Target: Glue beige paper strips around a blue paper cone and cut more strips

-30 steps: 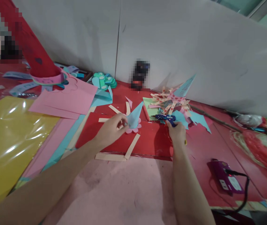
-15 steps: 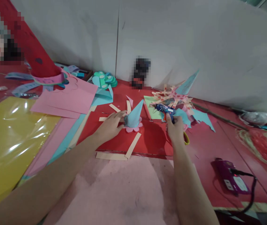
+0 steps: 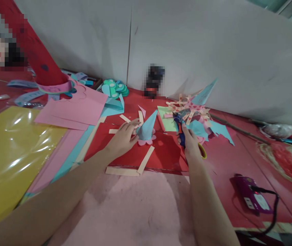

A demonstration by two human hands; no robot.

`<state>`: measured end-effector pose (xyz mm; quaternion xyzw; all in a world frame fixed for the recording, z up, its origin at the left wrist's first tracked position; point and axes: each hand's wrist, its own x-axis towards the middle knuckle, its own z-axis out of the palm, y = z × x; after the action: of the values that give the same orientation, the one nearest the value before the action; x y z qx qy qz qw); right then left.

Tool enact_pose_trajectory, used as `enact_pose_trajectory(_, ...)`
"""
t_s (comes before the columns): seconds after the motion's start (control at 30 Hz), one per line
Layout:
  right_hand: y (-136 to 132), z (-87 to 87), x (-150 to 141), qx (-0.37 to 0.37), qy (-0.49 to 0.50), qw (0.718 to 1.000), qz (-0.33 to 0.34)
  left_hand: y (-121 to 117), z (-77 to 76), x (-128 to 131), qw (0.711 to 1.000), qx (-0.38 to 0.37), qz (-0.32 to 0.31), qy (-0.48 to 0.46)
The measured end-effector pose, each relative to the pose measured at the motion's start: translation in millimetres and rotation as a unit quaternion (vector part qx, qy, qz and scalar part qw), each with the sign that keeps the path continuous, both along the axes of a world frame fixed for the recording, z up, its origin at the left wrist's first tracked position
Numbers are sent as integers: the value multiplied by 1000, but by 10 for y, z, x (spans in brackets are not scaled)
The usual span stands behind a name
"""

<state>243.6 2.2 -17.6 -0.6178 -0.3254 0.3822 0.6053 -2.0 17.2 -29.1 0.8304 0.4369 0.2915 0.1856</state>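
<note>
A light-blue paper cone stands on a pink scalloped paper base, on red card. My left hand is at the cone's left side, fingers partly spread, thumb close to the base; whether it touches is hard to tell. My right hand is wrapped round a blue hot glue gun, its nozzle end pointing away from me above the table. Cream paper strips lie around the cone, one strip slanting in front of it and another along the card's near edge.
A decorated cone with strips stands at back right, beside a stick. Yellow-handled scissors lie by my right wrist. A purple power strip sits at right. Pink sheets and a yellow sheet lie left.
The glue gun has turned in my right hand, its nozzle swinging from pointing left to pointing away from me. My left hand has barely moved beside the cone.
</note>
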Motion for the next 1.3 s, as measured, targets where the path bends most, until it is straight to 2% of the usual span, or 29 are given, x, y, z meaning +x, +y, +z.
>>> enact_pose_trajectory(0.13, -8, -5, -24, -3, -4, 1000, 5, -76, 53, 82, 991, -30, 3, -127)
enact_pose_trajectory(0.27, -6, -11, -40, -9, -6, 1000, 5, -89, 33, 201, 986, -61, -11, -154)
enact_pose_trajectory(0.5, -10, 0, -53, -23, -15, 1000, 9, -25, -28, 287, 998, -20, -13, -53)
enact_pose_trajectory(0.77, -37, 66, -108, -30, -37, 999, 20, -12, -4, 263, 997, 41, 69, -6)
enact_pose_trajectory(0.9, -36, 71, -130, -25, -71, 997, 24, -17, 6, 250, 990, 110, 92, 0)
enact_pose_trajectory(1.0, -34, 77, -141, -30, -89, 995, 25, -47, 71, 225, 982, 150, 111, -1)
enact_pose_trajectory(1.17, -21, 52, -129, -24, -89, 995, 38, -73, 168, 181, 987, 122, 104, 30)
enact_pose_trajectory(1.3, -4, 7, -108, -14, -105, 991, 77, -8, 96, 164, 994, 47, 74, 64)
